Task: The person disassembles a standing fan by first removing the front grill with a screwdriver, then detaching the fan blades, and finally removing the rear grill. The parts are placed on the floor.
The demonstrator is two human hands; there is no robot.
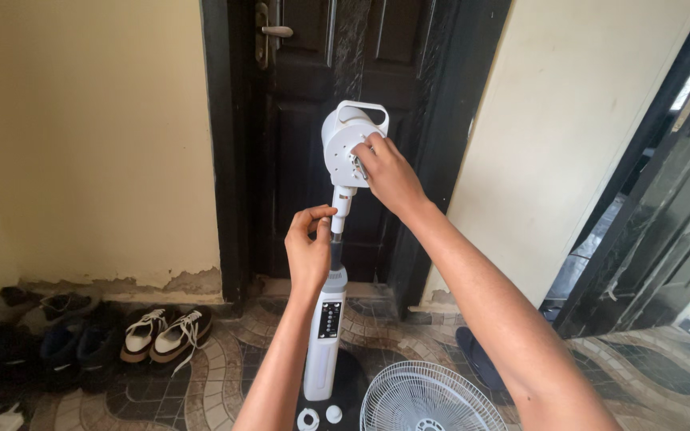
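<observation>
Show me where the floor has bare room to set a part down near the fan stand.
Bare tiles lie between the white sneakers and the fan stand, and on the right between the fan grille and the glass door. It is crowded along the left wall with shoes, and at the stand's foot with two small white caps.

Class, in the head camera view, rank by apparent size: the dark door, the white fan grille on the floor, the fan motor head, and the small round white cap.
1. dark door
2. white fan grille, though nearness enlarges it
3. fan motor head
4. small round white cap
</observation>
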